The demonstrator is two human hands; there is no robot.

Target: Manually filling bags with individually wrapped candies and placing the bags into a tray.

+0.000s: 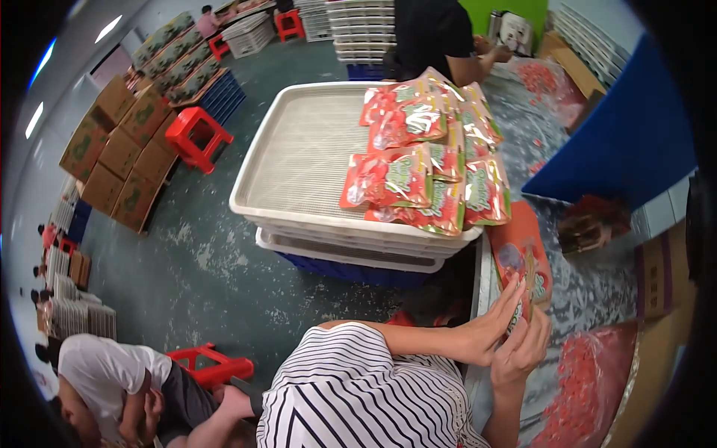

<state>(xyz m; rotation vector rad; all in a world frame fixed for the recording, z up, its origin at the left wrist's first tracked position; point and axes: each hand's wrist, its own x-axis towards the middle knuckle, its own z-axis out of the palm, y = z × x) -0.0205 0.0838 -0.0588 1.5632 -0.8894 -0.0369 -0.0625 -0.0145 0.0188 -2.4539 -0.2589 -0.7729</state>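
A red-and-orange plastic pouch (520, 233) with printed fruit and green lettering is in my hands, over the right-hand table. My left hand (489, 330) presses its long fingers against the pouch's near end. Just beside it, my right hand (525, 349) is closed on the same end, its fingers bent and partly behind the pouch. The exact grip between the two hands is hidden. Ahead, a white slatted tray (299, 149) carries several similar filled pouches (390, 178), lying overlapped along its right side.
Stacked trays and a blue base support the top tray. Clear bags of small red pieces (579, 388) lie on the metal-topped table (541, 142). A blue panel (620, 134) stands right. Co-workers sit left and ahead; red stools (196, 138) and cartons (119, 158) stand left.
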